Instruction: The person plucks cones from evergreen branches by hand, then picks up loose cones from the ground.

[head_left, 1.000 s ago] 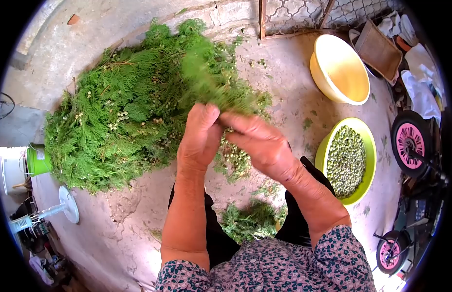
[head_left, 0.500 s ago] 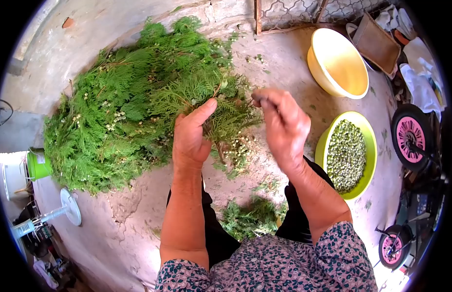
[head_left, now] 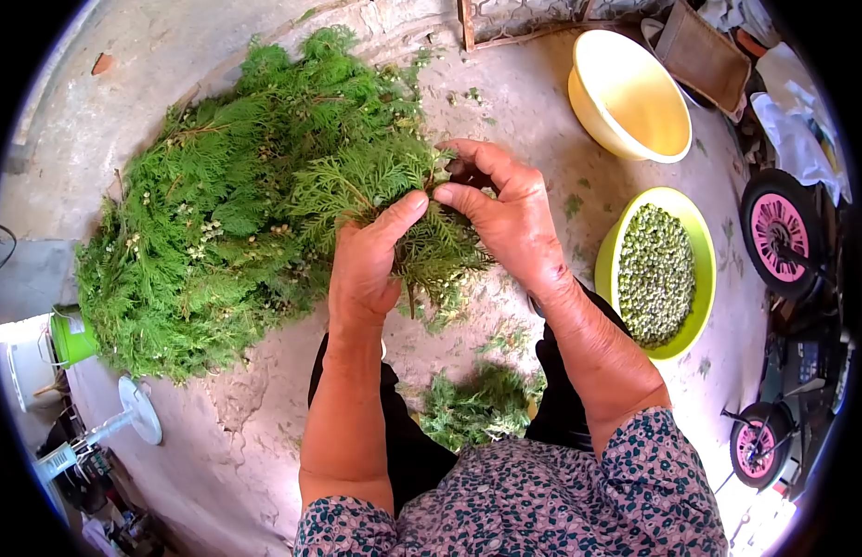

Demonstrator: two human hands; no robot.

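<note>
Now right hand back, pinching sprig; left hand still gripping it.

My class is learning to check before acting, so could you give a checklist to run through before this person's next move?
1. Left hand holding the sprig: ok.
2. Right hand at the sprig: ok.
3. Anything pinched in the right hand: cannot tell, too small to make out.
4. Lime bowl upright: ok, with small green cones in it.
5. Floor free of scattered bits: not ok, green bits lie about.
</note>
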